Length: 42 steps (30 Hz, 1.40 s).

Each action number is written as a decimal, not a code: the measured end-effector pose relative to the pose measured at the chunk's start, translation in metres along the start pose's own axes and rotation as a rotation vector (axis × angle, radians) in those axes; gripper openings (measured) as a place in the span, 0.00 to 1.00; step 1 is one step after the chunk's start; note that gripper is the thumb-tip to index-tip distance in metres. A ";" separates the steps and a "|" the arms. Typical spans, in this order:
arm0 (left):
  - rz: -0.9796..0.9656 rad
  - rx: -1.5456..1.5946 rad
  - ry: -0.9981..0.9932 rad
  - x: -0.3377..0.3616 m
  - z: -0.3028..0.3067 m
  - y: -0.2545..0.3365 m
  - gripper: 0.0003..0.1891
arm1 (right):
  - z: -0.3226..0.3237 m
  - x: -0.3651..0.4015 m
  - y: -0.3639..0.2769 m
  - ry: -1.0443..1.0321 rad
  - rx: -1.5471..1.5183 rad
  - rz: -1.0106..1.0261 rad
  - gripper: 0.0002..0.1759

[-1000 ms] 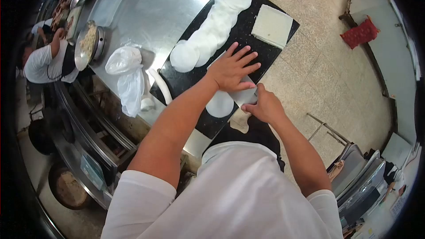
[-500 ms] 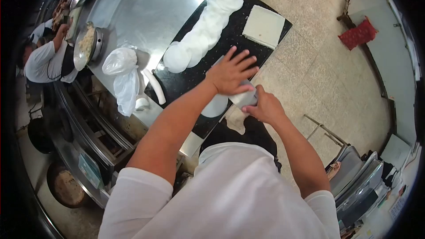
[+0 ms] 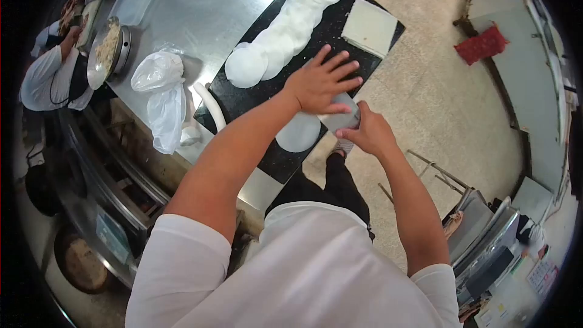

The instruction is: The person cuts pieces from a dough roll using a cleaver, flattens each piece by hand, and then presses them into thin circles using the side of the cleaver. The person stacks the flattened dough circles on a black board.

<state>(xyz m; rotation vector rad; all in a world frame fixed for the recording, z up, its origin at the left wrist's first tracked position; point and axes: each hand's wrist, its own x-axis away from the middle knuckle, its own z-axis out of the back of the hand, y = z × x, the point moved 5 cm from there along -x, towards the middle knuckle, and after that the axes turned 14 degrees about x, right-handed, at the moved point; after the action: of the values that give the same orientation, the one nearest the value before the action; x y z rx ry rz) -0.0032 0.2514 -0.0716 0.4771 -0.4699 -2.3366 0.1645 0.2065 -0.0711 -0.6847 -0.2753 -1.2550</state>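
Hands (image 3: 320,89) on flat grey tool (image 3: 341,121)

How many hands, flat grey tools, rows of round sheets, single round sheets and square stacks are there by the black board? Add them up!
Hands: 2, left hand and right hand
Flat grey tool: 1
Row of overlapping round sheets: 1
Single round sheet: 1
Square stack: 1
Total: 6, with the row and stack each counted once.

The near white disc (image 3: 297,133) shows more of its far side (less was uncovered before), and the person's foot (image 3: 344,146) has appeared just right of it.
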 end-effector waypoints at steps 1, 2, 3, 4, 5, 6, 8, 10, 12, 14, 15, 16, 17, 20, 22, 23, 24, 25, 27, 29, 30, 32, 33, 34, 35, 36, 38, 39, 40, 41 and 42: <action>-0.015 0.001 0.018 -0.003 0.004 0.000 0.38 | 0.008 0.001 -0.003 0.055 0.059 0.007 0.41; -0.021 -0.039 0.147 -0.002 0.011 0.000 0.39 | 0.007 0.007 -0.005 0.063 0.074 -0.004 0.41; -0.020 -0.073 0.270 0.000 0.019 0.002 0.39 | 0.001 0.013 -0.007 0.145 0.025 -0.052 0.40; 0.001 -0.178 0.387 0.004 0.031 0.008 0.39 | -0.011 0.024 -0.008 0.210 -0.024 -0.099 0.39; 0.018 -0.156 0.389 0.012 0.036 0.018 0.39 | -0.033 0.042 -0.010 0.187 -0.011 -0.106 0.39; 0.278 0.026 0.212 0.017 0.039 0.015 0.38 | -0.055 0.066 -0.010 0.191 -0.086 -0.131 0.39; 0.625 0.319 -0.053 0.044 0.032 0.016 0.32 | -0.084 0.116 -0.013 0.131 -0.171 -0.170 0.37; 0.690 0.470 -0.383 0.074 0.013 0.029 0.30 | -0.106 0.161 -0.009 0.003 -0.129 -0.187 0.35; 0.757 0.528 -0.193 0.095 0.018 0.039 0.28 | -0.106 0.181 0.001 -0.033 -0.067 -0.187 0.33; 0.820 0.584 -0.024 0.114 0.011 0.033 0.25 | -0.093 0.189 0.004 0.072 -0.082 -0.166 0.28; 0.765 0.576 0.200 0.122 0.008 0.031 0.22 | -0.084 0.185 0.002 0.075 -0.091 -0.172 0.28; 0.700 0.564 0.424 0.127 0.012 0.032 0.19 | -0.063 0.166 0.002 0.132 -0.068 -0.185 0.25; 0.692 0.561 0.420 0.127 0.013 0.034 0.19 | -0.045 0.143 0.004 0.191 -0.042 -0.195 0.23; 0.752 0.622 0.502 0.131 0.013 0.040 0.15 | -0.018 0.065 -0.003 0.273 -0.051 -0.023 0.22; 0.756 0.630 0.548 0.135 0.014 0.044 0.16 | -0.022 0.039 -0.024 0.244 -0.063 0.016 0.22; 0.789 0.614 0.550 0.138 0.012 0.046 0.16 | -0.030 0.032 -0.037 0.180 -0.072 0.062 0.23; 0.714 0.627 0.630 0.139 0.017 0.050 0.16 | -0.036 0.022 -0.048 0.122 -0.080 0.119 0.24; 0.640 0.640 0.697 0.141 0.022 0.060 0.16 | -0.048 0.023 -0.054 0.030 -0.104 0.171 0.27; 0.772 0.701 0.673 0.150 0.031 0.078 0.16 | -0.065 0.029 -0.049 -0.027 -0.007 0.318 0.30; 0.874 0.754 0.668 0.148 0.045 0.071 0.16 | -0.054 0.033 -0.038 -0.078 -0.047 0.370 0.29; 0.924 0.763 0.754 0.153 0.051 0.067 0.15 | -0.050 0.033 -0.031 -0.150 -0.064 0.393 0.29; 0.951 0.729 0.949 0.163 0.059 0.052 0.14 | -0.035 0.030 -0.008 -0.173 -0.050 0.430 0.28; 0.967 0.725 1.055 0.168 0.066 0.037 0.15 | -0.028 0.028 0.004 -0.192 -0.025 0.452 0.26; 1.005 0.770 1.135 0.169 0.078 0.024 0.16 | -0.020 0.024 0.015 -0.191 -0.018 0.471 0.26; 1.114 0.713 1.081 0.173 0.090 0.010 0.17 | -0.014 0.023 0.029 -0.178 -0.046 0.414 0.22; 1.144 0.688 1.084 0.171 0.099 -0.001 0.18 | -0.009 0.021 0.042 -0.166 -0.077 0.353 0.19; 1.214 0.476 0.988 0.187 0.098 -0.028 0.19 | 0.020 0.023 0.051 -0.136 -0.140 0.351 0.19; 1.271 0.271 0.878 0.194 0.097 -0.034 0.20 | 0.037 0.022 0.055 -0.105 -0.206 0.339 0.20; 1.194 0.155 0.874 0.192 0.104 -0.029 0.22 | 0.046 0.017 0.058 -0.105 -0.205 0.352 0.20; 1.200 0.145 0.877 0.195 0.104 -0.023 0.22 | 0.059 0.012 0.062 -0.034 -0.308 0.363 0.18; 1.199 0.145 0.938 0.198 0.105 -0.012 0.23 | 0.068 0.010 0.068 0.032 -0.412 0.367 0.16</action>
<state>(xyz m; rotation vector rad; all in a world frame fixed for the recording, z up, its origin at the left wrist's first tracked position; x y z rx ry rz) -0.1943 0.1430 -0.0270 0.9418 -0.3040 -0.7957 0.2426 0.2502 -0.0349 -1.0156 0.1396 -0.9736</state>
